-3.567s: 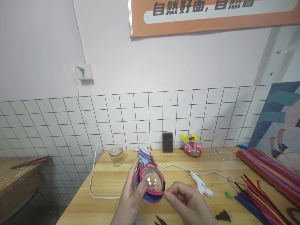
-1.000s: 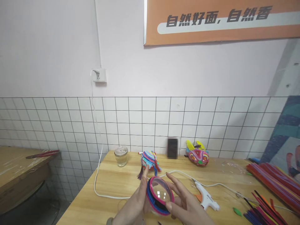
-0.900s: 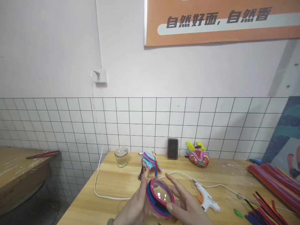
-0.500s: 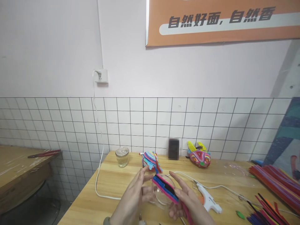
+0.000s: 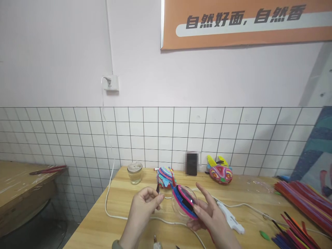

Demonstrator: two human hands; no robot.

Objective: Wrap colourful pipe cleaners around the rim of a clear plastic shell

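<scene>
Above the table's (image 5: 121, 221) near edge, right hand (image 5: 211, 218) grips clear dome (image 5: 183, 204); left hand (image 5: 142, 207) pinched shut beside it.

Bright, even light fills the room, soft shadows under the hands, a glint on the clear plastic dome (image 5: 184, 204), tile lines bowing toward the edges.

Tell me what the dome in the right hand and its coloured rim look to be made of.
Dome: clear, glossy plastic, probably; the table shows through it. Coloured rim: fuzzy matte pipe cleaners, it seems, in pink, blue and black bands like the loose stems at the table's right.
</scene>
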